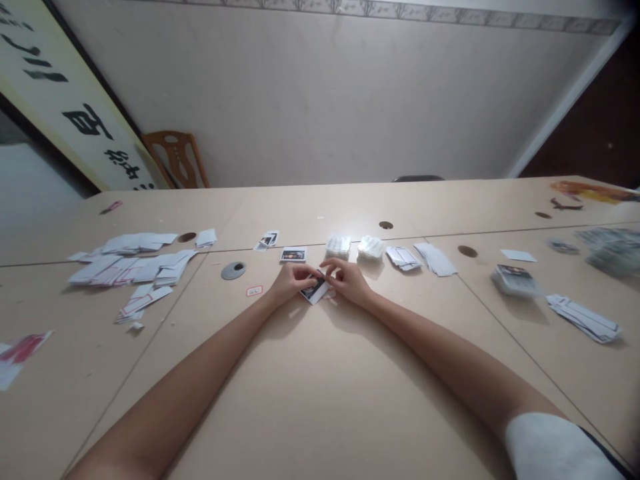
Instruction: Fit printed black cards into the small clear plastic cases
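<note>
A small photo card (314,293) with a dark picture and white border is tilted cornerwise between my hands at mid-table. My left hand (289,283) is closed, pinching the card's left side between thumb and fingers. At its upper right edge, the fingertips of my right hand (350,281) are pressed together on it; the fine detail there is blurred. A small pale scrap (329,294) lies just under the right fingers. Beyond the left hand sits another photo card (293,254). Two stacks of clear-wrapped cards, a left one (338,247) and a right one (371,248), stand behind the right hand.
White paper slips (135,267) spread in piles at left, near a grey round cap (233,270) and a red-framed label (255,291). To the right are slips (404,259), white strips (436,259), a wrapped card stack (515,280) and a bundle of strips (584,318).
</note>
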`<state>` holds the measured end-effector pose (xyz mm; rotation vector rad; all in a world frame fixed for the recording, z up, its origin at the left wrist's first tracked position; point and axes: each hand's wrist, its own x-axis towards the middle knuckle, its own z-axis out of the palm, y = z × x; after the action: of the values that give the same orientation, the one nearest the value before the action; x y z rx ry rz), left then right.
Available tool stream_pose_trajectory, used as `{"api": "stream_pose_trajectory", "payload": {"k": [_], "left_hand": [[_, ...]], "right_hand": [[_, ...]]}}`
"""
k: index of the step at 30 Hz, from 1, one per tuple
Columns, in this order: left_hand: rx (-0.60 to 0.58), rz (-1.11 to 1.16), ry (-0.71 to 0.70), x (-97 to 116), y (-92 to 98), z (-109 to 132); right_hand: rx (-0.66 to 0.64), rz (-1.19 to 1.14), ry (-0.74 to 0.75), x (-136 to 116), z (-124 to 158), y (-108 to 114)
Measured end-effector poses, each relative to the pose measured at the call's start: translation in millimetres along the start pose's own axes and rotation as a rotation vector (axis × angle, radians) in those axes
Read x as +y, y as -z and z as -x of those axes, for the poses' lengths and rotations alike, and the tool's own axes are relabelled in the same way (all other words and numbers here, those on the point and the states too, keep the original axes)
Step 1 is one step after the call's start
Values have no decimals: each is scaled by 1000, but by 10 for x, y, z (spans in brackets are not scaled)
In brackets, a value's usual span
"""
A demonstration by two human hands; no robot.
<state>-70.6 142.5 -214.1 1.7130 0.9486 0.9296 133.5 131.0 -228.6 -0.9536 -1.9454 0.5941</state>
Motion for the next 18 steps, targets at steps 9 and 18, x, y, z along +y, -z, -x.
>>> {"api": "stream_pose_trajectory", "payload": {"k": [9, 18], "left_hand": [[102, -70, -20, -45, 15, -25], [259, -512, -117, -39, 154, -77]], "right_hand": [[203, 448, 89, 120, -62, 130], [214, 672, 237, 198, -100, 176]]}}
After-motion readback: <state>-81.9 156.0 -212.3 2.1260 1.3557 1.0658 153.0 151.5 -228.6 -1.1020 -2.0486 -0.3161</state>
